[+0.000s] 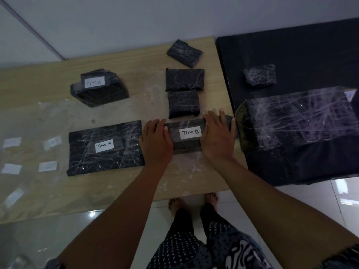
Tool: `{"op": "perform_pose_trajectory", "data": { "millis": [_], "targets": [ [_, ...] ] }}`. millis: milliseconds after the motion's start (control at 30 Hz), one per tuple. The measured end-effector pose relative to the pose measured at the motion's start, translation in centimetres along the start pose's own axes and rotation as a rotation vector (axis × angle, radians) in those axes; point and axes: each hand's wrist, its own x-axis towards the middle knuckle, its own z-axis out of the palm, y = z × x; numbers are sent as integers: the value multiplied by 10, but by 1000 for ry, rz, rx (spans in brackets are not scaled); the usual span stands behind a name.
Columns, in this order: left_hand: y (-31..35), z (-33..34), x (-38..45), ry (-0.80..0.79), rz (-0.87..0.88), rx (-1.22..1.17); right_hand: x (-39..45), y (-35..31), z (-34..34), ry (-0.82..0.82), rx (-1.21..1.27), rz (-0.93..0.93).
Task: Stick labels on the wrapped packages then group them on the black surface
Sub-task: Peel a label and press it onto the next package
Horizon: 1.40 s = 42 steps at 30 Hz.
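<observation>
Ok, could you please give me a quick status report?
Both hands pressing TIM B package. Three unlabelled packages behind. Black surface holds two.

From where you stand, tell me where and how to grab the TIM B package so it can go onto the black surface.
Take the TIM B package by its two short ends, coming from above, probably one hand per end. It lies flat and long across the wooden table, and the left hand and right hand already rest there, leaving the label uncovered.
</observation>
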Motion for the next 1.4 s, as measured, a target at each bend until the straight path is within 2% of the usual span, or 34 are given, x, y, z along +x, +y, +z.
{"op": "perform_pose_trajectory", "data": {
  "millis": [300, 433, 600, 833, 967, 1100, 1400],
  "targets": [
    [15, 2, -20, -19, -87, 172, -16, -1, 0, -31, -107, -1],
    [11, 4, -23, -19, -58, 198, -20, 5, 0, -55, -122, -17],
    [9, 1, -21, -61, -48, 155, -20, 8, 2, 3, -102, -43],
    [-4, 1, -20, -4, 51, 136, -17, 14, 0, 2, -30, -46],
    [6, -1, -21, -36, -29, 147, -17, 4, -6, -20, 13, 24],
    [21, 3, -23, -72, -107, 213, -19, -2, -5, -80, -78, 29],
    [8, 0, -28, -86, 10, 269, -23, 8, 0, -30, -107, -56]
  ]
}}
